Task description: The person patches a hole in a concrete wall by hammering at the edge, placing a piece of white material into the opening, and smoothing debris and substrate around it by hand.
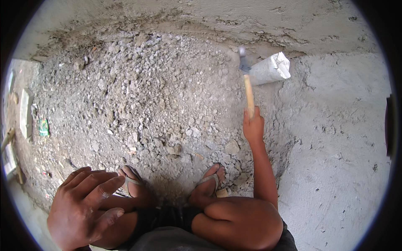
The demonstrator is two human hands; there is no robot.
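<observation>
Soft even daylight, faint shadows, no glare, fisheye bending and black vignette at edges, mild blur

A crumpled white sack lies at the far right edge of the gravel heap. Bare pale ground spreads to the right. Far left sits a small green packet, possibly litter, beside a pale slab.
</observation>
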